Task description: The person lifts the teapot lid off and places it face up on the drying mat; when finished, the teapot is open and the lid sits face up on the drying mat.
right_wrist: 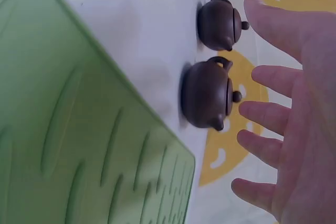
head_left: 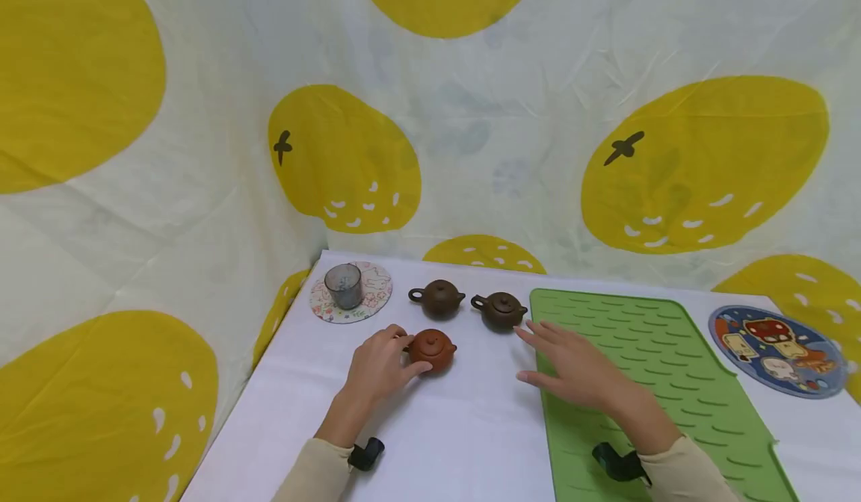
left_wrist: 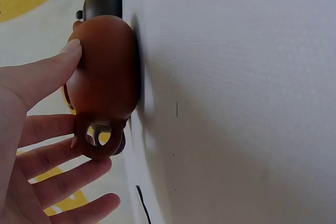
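A reddish-brown clay teapot point(head_left: 433, 352) stands upright on the white table, its spout pointing right. At its handle side is my left hand point(head_left: 378, 366); the thumb lies against the pot's body, and the other fingers spread fairly straight around the looped handle point(left_wrist: 90, 149). Behind it stand two dark brown teapots with lids: one at the back middle point(head_left: 440, 300), the other point(head_left: 501, 312) further right. My right hand point(head_left: 580, 371) hovers over the left part of the green mat, fingers apart and holding nothing, with the fingertips near the right dark teapot.
A smoky glass cup point(head_left: 344, 287) sits on a round patterned coaster point(head_left: 378, 285) at the back left. The green ridged mat point(head_left: 679, 405) covers much of the table's right side. Beyond it lies a blue round mat point(head_left: 736, 323) with cartoon pictures. Fruit-printed cloth point(head_left: 511, 113) hangs behind.
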`<state>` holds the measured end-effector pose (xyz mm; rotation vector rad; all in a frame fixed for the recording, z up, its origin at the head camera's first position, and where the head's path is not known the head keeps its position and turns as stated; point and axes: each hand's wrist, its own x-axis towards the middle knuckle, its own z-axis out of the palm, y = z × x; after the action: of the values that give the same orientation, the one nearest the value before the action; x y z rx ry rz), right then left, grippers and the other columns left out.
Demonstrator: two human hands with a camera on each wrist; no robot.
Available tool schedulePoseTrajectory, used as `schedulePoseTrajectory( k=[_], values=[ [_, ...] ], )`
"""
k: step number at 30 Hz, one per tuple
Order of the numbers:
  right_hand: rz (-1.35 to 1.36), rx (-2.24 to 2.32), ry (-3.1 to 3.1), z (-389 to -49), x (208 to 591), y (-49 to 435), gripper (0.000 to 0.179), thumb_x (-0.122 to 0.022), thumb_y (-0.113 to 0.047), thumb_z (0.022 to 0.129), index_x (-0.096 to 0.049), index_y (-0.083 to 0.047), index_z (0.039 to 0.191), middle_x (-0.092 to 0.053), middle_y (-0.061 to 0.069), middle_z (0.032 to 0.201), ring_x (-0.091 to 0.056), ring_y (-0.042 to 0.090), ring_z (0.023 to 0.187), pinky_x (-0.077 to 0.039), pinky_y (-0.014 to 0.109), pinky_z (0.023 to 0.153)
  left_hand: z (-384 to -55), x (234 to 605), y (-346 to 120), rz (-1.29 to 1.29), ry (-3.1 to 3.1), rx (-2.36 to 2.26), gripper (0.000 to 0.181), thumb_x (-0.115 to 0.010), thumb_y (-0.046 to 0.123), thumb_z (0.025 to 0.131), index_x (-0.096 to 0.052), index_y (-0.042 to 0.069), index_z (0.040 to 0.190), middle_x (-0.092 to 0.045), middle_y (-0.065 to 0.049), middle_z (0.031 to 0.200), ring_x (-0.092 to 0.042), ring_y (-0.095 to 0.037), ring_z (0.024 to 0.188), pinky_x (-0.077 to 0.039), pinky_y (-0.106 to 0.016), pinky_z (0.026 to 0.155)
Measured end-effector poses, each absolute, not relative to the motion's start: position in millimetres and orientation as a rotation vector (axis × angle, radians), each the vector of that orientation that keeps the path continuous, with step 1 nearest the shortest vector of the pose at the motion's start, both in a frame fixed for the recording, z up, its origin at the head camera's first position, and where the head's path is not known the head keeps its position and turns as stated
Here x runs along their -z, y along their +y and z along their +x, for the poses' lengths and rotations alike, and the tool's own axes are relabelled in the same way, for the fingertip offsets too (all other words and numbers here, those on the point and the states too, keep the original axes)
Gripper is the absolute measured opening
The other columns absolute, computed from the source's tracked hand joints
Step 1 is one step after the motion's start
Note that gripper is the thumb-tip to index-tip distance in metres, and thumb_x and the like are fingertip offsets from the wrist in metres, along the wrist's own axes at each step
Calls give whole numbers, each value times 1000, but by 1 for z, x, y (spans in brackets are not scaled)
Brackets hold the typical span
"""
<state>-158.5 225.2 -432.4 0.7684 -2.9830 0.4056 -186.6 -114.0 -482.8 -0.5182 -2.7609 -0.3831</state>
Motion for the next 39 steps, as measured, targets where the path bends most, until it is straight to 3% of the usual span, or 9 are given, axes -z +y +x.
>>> schedulePoseTrajectory(
  k=[5,17,27,39],
  values=[
    [792,-427,-2968,-166,436,210,69,-63,-55,96,-51,-16,151,-49,16,157,-47,45,144,-39,63,112,-188,482,-113,-510,-2753,400,53,-84,54,78,-80,13,112,-71,1,101,-66,-16,79,-55,-30,67],
    [1055,-363,-2783,-188,452,142,56,-74,-36,93,-60,-15,143,-64,10,143,-63,31,129,-53,49,101,-190,478,-108,-438,-2829,526,55,-87,52,75,-79,13,114,-68,1,99,-63,-13,79,-50,-25,64],
    [1131,-358,-2769,-186,467,111,60,-73,-38,93,-55,-20,148,-54,8,154,-60,30,133,-54,48,101,-190,476,-103,-391,-2898,592,56,-88,49,76,-77,13,118,-67,1,99,-59,-11,76,-45,-23,61],
    [1146,-322,-2750,-184,470,101,60,-73,-37,94,-56,-16,147,-52,7,156,-57,30,134,-54,48,100,-186,472,-109,-368,-2887,587,56,-88,49,76,-78,12,117,-67,1,98,-58,-10,75,-43,-22,59]
  ],
)
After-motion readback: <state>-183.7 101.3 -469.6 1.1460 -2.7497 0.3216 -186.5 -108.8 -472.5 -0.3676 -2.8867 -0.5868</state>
